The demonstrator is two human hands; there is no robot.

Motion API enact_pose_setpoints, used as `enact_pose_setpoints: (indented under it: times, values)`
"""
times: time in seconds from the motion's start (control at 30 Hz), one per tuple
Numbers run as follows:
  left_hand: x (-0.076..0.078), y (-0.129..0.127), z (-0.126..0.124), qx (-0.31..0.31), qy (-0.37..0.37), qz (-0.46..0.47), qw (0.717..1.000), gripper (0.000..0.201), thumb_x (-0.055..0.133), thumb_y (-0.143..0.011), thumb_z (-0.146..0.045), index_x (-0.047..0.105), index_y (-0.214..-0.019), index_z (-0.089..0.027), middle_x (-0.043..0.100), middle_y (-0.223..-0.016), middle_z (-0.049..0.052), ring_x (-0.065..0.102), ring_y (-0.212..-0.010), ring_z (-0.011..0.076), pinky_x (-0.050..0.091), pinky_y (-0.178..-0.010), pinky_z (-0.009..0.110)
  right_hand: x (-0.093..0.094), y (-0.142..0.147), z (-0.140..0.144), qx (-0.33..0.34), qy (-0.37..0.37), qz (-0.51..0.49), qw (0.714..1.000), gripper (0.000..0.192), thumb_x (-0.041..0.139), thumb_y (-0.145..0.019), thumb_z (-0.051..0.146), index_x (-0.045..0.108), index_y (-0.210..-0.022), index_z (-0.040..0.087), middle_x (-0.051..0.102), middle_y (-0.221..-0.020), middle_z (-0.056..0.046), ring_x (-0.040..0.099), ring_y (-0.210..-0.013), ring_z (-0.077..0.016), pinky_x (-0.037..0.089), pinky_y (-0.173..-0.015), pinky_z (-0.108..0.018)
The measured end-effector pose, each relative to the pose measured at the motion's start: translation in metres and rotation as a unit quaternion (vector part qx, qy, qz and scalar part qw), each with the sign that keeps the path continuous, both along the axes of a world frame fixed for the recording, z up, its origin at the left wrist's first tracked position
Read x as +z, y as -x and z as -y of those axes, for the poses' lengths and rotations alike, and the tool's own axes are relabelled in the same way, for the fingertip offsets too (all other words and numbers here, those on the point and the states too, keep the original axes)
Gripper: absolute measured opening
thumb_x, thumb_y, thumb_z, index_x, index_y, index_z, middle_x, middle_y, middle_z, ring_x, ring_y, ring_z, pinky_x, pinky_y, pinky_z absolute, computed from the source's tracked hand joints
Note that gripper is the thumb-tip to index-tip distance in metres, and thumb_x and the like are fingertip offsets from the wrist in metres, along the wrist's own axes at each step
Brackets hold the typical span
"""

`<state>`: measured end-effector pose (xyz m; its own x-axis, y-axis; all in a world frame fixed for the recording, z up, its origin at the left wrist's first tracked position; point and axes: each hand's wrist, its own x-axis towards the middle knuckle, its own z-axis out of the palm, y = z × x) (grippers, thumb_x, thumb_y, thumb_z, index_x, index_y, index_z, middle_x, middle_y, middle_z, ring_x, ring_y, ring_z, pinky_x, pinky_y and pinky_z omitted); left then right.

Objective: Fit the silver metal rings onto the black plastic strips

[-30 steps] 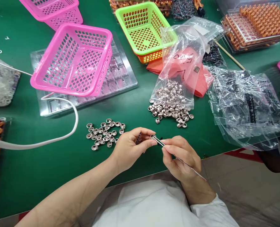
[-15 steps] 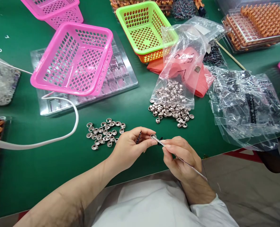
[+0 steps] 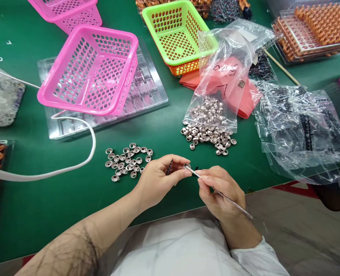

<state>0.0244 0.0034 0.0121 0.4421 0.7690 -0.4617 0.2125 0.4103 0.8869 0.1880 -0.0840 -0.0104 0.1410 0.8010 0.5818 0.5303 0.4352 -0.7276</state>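
Bright even overhead light, soft shadows, sharp focus, wide-angle edge stretch.

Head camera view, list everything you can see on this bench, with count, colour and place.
metal caps: a loose cluster, silvery, on the mat left of the hands
bag of metal caps: one, clear, centre, caps spilling from its mouth
pink baskets: two, one tilted on a clear tray, one far left at the top edge
clear tray: one, under the nearer pink basket
green basket: one, top centre, nested in an orange one
white tube: one, curving in from the left
clear bags of black parts: crumpled, right
orange parts tray: top right
green mat: covers the bench
left hand: pinches a single metal cap
right hand: holds tweezers tipped at that cap
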Motion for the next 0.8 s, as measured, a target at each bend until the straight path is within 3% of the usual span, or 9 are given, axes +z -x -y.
enact_pose_setpoints:
  times: [0.33,0.6,0.8]
  values:
    - [-0.0008,-0.0002,0.0017,-0.002,-0.029,-0.004,1.000,0.021,0.081,-0.077,-0.031,0.078,-0.092,-0.017,0.076,-0.076,0.003,0.067,-0.064,0.0146,0.052,-0.058,0.023,0.0015,-0.0008,-0.0007,0.001,0.008,0.001,1.000,0.035,0.065,-0.084,0.000,0.062,-0.113,0.020,0.078,-0.096,-0.009,0.075,-0.080,-0.0180,0.062,-0.067,-0.032]
    - [-0.0026,0.0002,0.0072,-0.001,-0.098,-0.046,0.994,0.015,0.076,-0.080,-0.029,0.080,-0.090,-0.019,0.078,-0.077,0.003,0.069,-0.068,0.0172,0.054,-0.064,0.025,-0.0009,0.0004,0.0038,0.000,0.012,0.016,1.000,0.038,0.065,-0.084,0.000,0.061,-0.115,0.021,0.077,-0.098,-0.009,0.074,-0.081,-0.0177,0.063,-0.067,-0.032]
    - [-0.0023,0.0006,0.0058,-0.006,-0.078,-0.041,0.996,0.017,0.076,-0.080,-0.031,0.079,-0.091,-0.019,0.078,-0.077,0.004,0.069,-0.070,0.0170,0.054,-0.064,0.025,-0.0024,0.0002,0.0064,0.000,0.014,0.029,0.999,0.036,0.066,-0.085,0.003,0.061,-0.115,0.021,0.077,-0.098,-0.009,0.074,-0.083,-0.0184,0.063,-0.070,-0.034]
